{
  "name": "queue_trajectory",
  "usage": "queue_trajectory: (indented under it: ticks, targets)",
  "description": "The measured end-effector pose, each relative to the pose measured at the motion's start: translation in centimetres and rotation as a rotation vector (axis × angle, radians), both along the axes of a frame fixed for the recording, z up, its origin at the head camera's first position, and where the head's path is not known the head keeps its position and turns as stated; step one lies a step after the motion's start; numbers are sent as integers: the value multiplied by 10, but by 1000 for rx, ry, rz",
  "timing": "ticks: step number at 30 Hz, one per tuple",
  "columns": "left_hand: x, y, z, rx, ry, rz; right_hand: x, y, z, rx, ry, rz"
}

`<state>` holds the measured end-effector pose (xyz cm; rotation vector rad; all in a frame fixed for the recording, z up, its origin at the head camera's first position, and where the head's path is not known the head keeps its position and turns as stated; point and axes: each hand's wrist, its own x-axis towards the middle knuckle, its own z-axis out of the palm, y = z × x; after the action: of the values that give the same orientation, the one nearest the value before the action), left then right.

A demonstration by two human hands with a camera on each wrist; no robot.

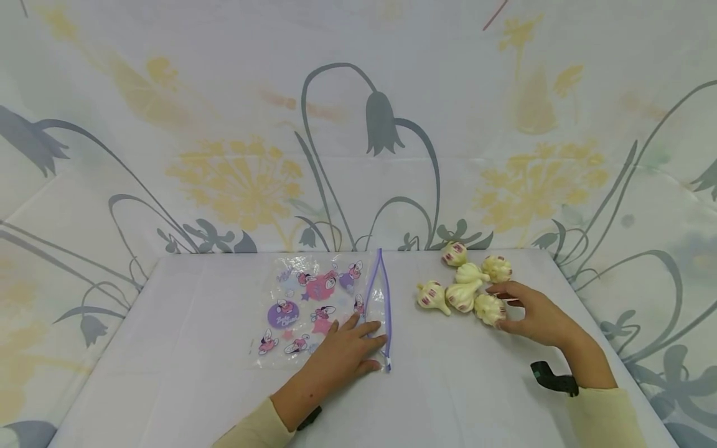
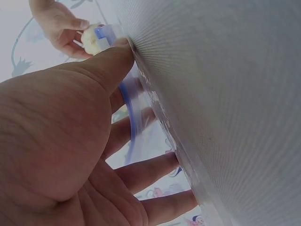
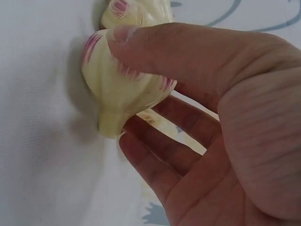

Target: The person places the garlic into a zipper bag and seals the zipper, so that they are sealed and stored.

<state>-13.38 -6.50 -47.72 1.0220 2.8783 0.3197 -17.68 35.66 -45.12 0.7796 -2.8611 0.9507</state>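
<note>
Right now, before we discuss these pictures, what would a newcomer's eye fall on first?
Probably the six cream, round garlic bulbs, some streaked purple, clustered right of centre on the white table, where the bare right hand grips one. Next, the clear plastic bag with pink and purple cartoon prints, lying to their left under the left hand. Behind the table, a grey bell-shaped flower print droops near centre.

Clear flat plastic bag (image 1: 316, 305) with pink and purple cartoon prints (image 1: 282, 314), purple zip strip (image 1: 389, 311); round cream garlic bulbs (image 1: 431, 294) streaked magenta; flat white tabletop (image 1: 185, 330); white backdrop (image 1: 336, 37) with grey and yellow flowers (image 1: 383, 121)
</note>
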Motion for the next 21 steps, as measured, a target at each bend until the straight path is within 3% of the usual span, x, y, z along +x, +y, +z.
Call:
queue_trajectory:
  ticks: [11, 21]
  targets:
    - [0, -1, -1, 5, -11, 3, 1, 2, 4, 57, -76, -14]
    - [1, -2, -1, 2, -9, -3, 11, 1, 23, 113, -36, -3]
